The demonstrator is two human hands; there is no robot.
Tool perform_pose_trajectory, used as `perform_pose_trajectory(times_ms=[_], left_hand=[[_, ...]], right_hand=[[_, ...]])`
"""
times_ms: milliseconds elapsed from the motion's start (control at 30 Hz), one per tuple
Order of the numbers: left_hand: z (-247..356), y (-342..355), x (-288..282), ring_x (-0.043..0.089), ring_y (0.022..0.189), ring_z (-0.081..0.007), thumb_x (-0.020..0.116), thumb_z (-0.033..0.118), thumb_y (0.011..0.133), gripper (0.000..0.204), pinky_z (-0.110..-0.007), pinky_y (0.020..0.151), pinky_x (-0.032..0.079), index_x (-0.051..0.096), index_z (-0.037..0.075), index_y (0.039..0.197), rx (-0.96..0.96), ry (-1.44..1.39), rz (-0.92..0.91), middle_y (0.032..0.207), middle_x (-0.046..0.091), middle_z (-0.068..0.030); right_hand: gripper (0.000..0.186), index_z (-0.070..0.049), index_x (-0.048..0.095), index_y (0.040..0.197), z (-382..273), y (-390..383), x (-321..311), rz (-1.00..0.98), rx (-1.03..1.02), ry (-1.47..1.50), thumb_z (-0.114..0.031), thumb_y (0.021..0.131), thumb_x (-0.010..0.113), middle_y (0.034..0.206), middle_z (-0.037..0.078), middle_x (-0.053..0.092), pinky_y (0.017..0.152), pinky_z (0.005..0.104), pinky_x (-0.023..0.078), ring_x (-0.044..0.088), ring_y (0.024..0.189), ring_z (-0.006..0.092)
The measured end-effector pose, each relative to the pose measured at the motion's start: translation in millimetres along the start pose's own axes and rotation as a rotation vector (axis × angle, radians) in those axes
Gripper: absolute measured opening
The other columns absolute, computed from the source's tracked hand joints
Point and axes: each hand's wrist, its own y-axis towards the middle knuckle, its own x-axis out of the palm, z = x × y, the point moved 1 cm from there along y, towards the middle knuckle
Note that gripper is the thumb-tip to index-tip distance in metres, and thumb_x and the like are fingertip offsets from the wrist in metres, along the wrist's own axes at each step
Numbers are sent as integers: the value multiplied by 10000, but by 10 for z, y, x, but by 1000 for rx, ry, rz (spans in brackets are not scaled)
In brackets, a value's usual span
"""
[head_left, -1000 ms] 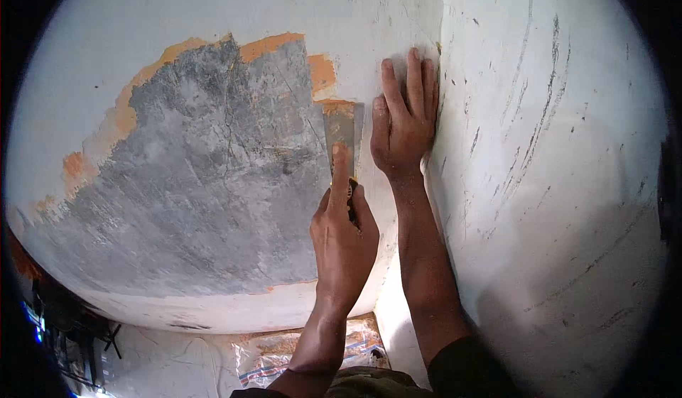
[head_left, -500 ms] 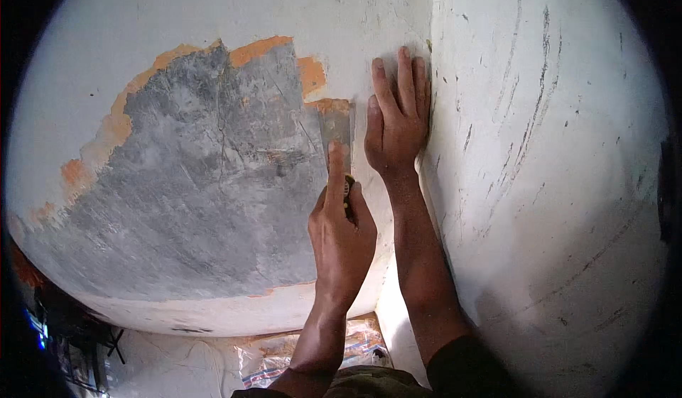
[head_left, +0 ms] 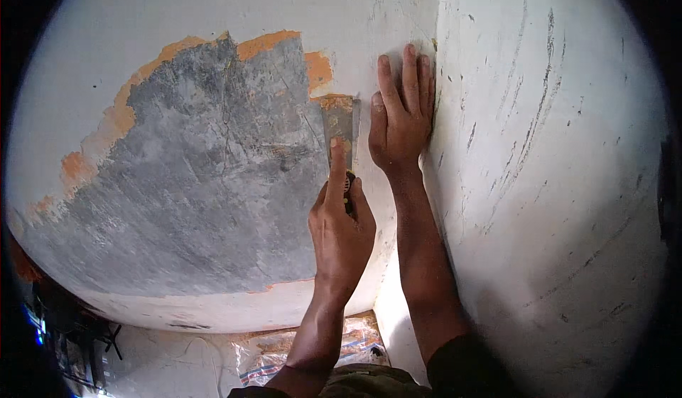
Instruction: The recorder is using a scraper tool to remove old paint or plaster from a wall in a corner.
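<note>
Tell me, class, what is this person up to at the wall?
A person is scraping paint off a white wall. The left hand grips a scraper, index finger laid along the blade, whose edge meets the paint beside a large bare grey patch rimmed with orange. The right hand lies flat on the wall by the corner.

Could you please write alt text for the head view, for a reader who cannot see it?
A left hand presses a scraper against a white wall at the edge of a bare grey patch. The right hand lies flat beside the corner.
</note>
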Motion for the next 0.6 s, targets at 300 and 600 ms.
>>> perform_pose_trajectory(times_ms=[300,600], left_hand=[[-99,-41,-28,579,651,-136,460,-1,944,512,-340,575,483,363,4,1447,-106,10,-45,1061,660,-246],[-74,-154,-98,683,865,-386,484,-42,916,537,-418,662,528,370,7,1439,-134,36,-44,1130,613,-312]], right_hand=[[454,-76,489,1387,-36,-10,-5,-23,-1,-18,-199,972,354,1527,178,305,1160,515,142,221,1422,407],[458,-87,471,1403,-16,-14,8,-2,-13,15,-210,976,360,1526,176,308,1156,518,148,225,1423,404]])
